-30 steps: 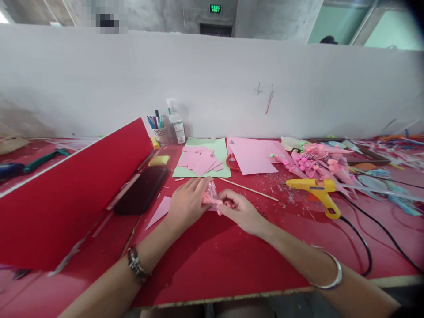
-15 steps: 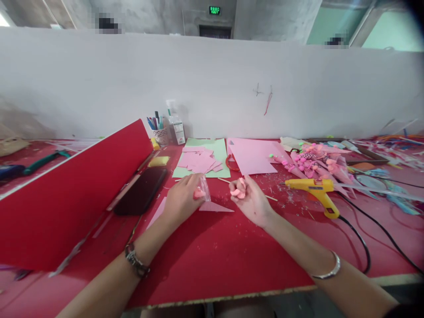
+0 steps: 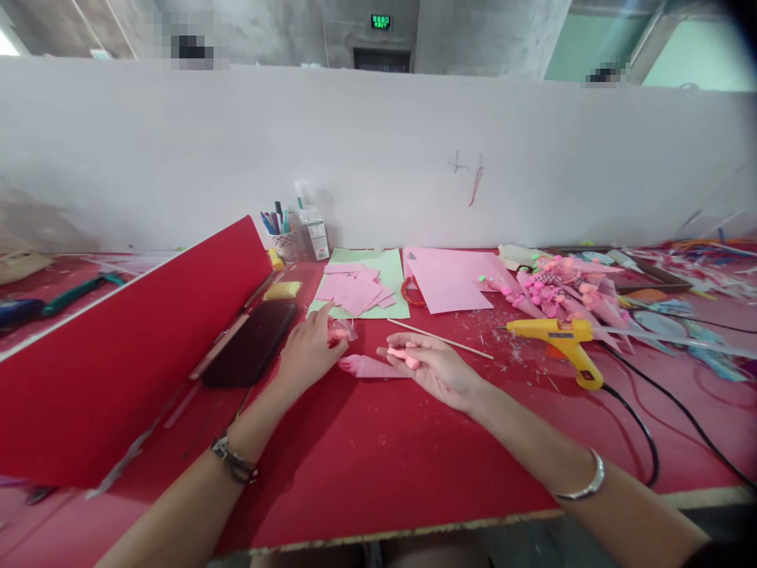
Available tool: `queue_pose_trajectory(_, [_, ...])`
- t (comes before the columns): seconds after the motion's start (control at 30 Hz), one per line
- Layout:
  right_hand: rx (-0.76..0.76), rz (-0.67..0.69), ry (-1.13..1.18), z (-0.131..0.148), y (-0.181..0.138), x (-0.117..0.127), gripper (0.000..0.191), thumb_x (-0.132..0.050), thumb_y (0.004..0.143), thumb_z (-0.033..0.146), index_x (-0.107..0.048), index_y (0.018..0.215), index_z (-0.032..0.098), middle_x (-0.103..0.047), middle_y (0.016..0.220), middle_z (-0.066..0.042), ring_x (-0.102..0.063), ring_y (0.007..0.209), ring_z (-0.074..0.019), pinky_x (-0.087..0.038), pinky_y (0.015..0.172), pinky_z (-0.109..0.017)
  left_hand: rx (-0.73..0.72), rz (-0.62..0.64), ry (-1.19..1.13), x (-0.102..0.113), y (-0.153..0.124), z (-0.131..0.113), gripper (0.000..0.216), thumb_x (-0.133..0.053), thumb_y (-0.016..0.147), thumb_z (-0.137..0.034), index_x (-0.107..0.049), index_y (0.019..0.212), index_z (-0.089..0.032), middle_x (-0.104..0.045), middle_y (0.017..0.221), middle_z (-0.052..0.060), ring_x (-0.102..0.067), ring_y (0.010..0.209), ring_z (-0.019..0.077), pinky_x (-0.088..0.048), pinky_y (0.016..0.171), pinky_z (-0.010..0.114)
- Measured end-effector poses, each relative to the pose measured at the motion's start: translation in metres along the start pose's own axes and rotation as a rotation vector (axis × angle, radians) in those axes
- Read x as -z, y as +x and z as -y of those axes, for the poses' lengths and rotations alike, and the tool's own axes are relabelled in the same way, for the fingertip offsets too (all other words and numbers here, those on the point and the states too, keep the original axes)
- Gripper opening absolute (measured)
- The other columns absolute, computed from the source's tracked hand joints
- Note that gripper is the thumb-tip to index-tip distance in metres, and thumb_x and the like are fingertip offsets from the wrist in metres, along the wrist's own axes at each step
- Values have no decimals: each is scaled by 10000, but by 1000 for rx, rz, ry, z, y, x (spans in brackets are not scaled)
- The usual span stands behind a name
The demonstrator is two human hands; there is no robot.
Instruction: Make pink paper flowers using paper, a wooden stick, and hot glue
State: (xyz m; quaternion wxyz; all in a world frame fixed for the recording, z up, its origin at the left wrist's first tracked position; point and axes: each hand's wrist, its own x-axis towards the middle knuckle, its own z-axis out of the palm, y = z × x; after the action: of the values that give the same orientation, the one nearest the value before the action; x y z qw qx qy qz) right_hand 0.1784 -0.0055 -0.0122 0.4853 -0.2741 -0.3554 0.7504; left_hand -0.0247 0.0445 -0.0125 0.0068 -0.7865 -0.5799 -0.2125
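My right hand (image 3: 443, 371) holds a coral-pink lump of soft modelling clay (image 3: 409, 356) in its curled fingers, palm partly up. At the left, my left hand (image 3: 308, 347) has its fingers apart beside a clear plastic packet (image 3: 343, 330) with the same pink clay in it; the thumb lies close to or against the packet. Between the hands a rolled pink paper cone (image 3: 375, 367) lies on the red tabletop, its right end hidden behind my right hand. A thin wooden stick (image 3: 458, 345) lies just beyond my right hand.
A yellow glue gun (image 3: 556, 335) with a black cord lies at the right, before a heap of pink cone flowers (image 3: 556, 288). Pink sheets (image 3: 453, 280) and cut pieces on green paper (image 3: 390, 264) lie ahead. A phone (image 3: 251, 347) and upright red board (image 3: 147, 339) stand left.
My left hand has moved left and opened, lowering the plastic packet to the table. My right hand has shifted slightly left and lower, its clay now longer in shape. The pink cone shows more.
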Motion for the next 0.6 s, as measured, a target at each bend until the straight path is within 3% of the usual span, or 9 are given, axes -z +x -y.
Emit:
queue_pose_trajectory(0.07, [-39, 35, -19, 1, -2, -1, 126, -553, 689, 98, -584, 808, 124, -513, 697, -4, -518, 675, -66, -411, 666, -210, -9, -40, -18, 0, 1, 0, 500, -446, 762, -330, -353, 1202, -111, -496, 1140, 145, -473, 1052, 267, -379, 858, 372])
queue_pose_trajectory(0.17, [-15, 65, -8, 3, -3, -3, 87, -513, 726, 129, -566, 792, 150, -440, 655, 30, -356, 503, -24, -314, 481, -159, -38, -96, -56, 0, 3, -2, 439, -430, 776, -315, -388, 1165, -115, -506, 1107, 126, -476, 1032, 243, -373, 869, 358])
queue_pose_trajectory(0.33, [1, 84, -38, 3, -5, -6, 269, -402, 822, 397, -498, 732, 163, -235, 536, 74, -174, 436, -43, -202, 409, -161, -129, -193, -95, 6, 2, -11, 324, -399, 798, -259, -434, 1092, -127, -520, 1052, 99, -470, 1002, 215, -364, 873, 330])
queue_pose_trajectory(0.43, [-7, 79, -191, 0, -6, -5, 203, -398, 828, 395, -434, 763, 206, -167, 468, 99, -106, 397, -50, -124, 375, -163, -189, -220, -62, 12, -1, -19, 309, -405, 798, -267, -453, 1080, -150, -516, 1064, 103, -442, 1027, 243, -327, 902, 379])
queue_pose_trajectory(0.5, [44, 99, -330, 1, -5, -4, 142, -389, 837, 358, -430, 831, 222, -197, 459, 103, -136, 381, -51, -147, 369, -161, -214, -215, -114, 16, -4, -27, 311, -403, 799, -278, -455, 1082, -160, -508, 1070, 103, -428, 1045, 251, -310, 918, 403])
queue_pose_trajectory(0.6, [255, 108, -540, 7, -4, -10, 173, -381, 842, 306, -426, 993, 236, -401, 620, 55, -349, 457, -59, -318, 434, -184, -184, -154, -458, 23, -12, -46, 322, -359, 823, -302, -407, 1114, -170, -493, 1094, 88, -437, 1062, 203, -340, 926, 370])
